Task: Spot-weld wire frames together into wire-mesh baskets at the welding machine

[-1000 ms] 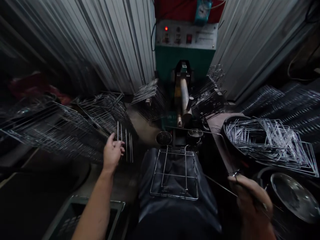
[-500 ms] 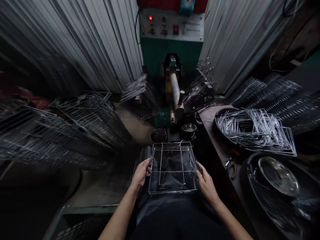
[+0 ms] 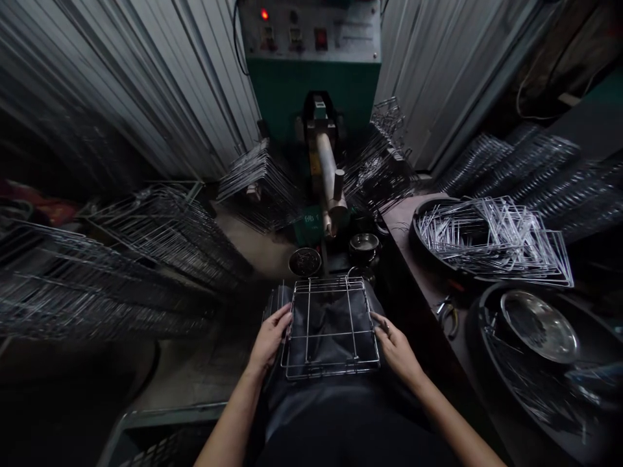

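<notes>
Two hands of mine share the hold: my left hand (image 3: 268, 338) has fingers closed on the left side of the rectangular wire rack (image 3: 331, 335), my right hand (image 3: 400, 350) on its right side, neither clearly nearer. It lies between them at the lower centre of the frame, over my dark apron (image 3: 331, 405), its long axis seeming to point up the frame toward the spot welder's arm (image 3: 327, 155), well apart.
</notes>
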